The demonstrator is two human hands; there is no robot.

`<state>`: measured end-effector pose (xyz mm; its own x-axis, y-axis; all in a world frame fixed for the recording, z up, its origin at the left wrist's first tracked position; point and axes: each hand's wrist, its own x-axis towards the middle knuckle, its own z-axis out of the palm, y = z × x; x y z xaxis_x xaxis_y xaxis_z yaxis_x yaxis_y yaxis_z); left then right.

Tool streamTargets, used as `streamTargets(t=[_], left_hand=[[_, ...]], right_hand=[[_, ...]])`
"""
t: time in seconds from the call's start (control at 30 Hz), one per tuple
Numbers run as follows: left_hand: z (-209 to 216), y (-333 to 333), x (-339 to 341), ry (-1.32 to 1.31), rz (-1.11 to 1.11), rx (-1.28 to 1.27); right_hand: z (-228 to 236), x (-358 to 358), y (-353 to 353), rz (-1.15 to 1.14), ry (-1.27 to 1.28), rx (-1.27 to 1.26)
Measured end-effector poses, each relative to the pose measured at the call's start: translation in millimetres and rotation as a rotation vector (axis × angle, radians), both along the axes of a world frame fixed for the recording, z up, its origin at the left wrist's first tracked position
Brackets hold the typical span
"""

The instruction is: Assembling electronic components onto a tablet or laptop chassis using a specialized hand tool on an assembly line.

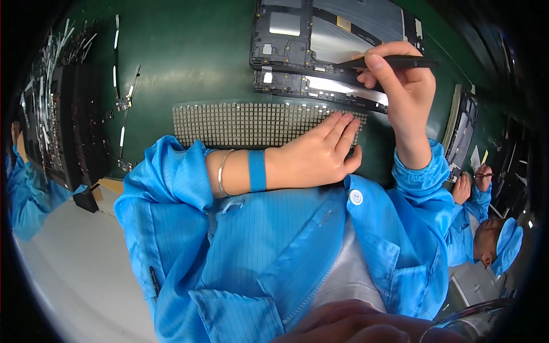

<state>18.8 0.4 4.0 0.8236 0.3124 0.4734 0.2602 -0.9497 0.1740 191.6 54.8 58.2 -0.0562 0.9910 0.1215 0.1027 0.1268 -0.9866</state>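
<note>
My left hand [326, 146] lies across my front, its fingers stretched out on the right end of a sheet of small grey-beige square pads [240, 123]. Between the thumb and fingers of my right hand [409, 91] is a pair of slim black tweezers [409, 62], their tips pointing left at the lower edge of an opened tablet housing [283, 48]. That housing is dark, with silver panels and small gold-coloured spots. Under its near edge, a second dark housing [274, 83] shows as a narrow strip, just beyond the sheet. Anything at the tweezer tips is too small to make out.
Thin cable parts [123, 103] lie on the green table [189, 51] at the left. Beyond them stands a black rack [71, 126] with many pale strips. At the right are stacked panels [462, 126] and a co-worker in a blue cap [507, 246]. Another blue sleeve [34, 200] shows far left.
</note>
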Motion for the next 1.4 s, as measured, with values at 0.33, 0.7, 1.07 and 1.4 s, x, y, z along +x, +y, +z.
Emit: streamTargets(t=[0.33,0.7,1.07,1.4], left_hand=[[1,1,1,0.001,0.005,0.019],[1,-1,-1,0.005,0.005,0.025],[8,5,2,0.012,-0.026,-0.049],[11,5,5,0.104,-0.029,-0.019]], right_hand=[[2,0,0,0.010,-0.054,0.005],[1,-1,-3,0.083,-0.130,0.154],[0,39,-50,-0.008,0.099,0.020],[-24,61,-116,-0.003,-0.015,-0.336]])
